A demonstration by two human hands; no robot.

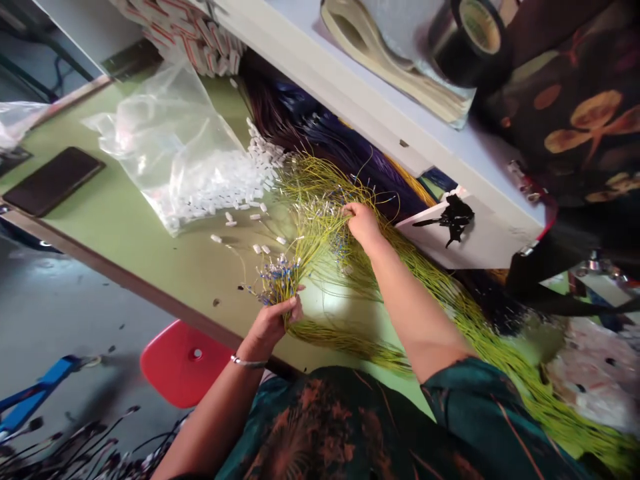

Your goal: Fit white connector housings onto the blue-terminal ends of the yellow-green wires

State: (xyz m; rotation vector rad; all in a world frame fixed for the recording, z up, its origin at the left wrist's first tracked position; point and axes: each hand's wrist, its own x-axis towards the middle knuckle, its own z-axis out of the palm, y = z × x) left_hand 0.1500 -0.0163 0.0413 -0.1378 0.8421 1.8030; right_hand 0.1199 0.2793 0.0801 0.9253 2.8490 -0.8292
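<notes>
My left hand (275,319), with a bracelet on its wrist, is closed around a bundle of thin yellow-green wires (281,283) near the table's front edge. The bundle's ends carry blue and silvery tips and fan out above the fingers. Farther right, my right hand (364,225) is pinched at the edge of a large loose pile of the same wires (310,177). Its fingertips are among the wires, and how many they grip is too small to tell. Small white connector pieces (257,249) lie scattered left of the held bundle.
A clear plastic bag (165,140) of white connector pieces lies on the green table (120,220), beside a dark phone (54,180). Above the wires runs a white shelf (350,87) holding a tape roll (480,27) and a notebook (400,67). A red stool (180,367) stands below the front edge.
</notes>
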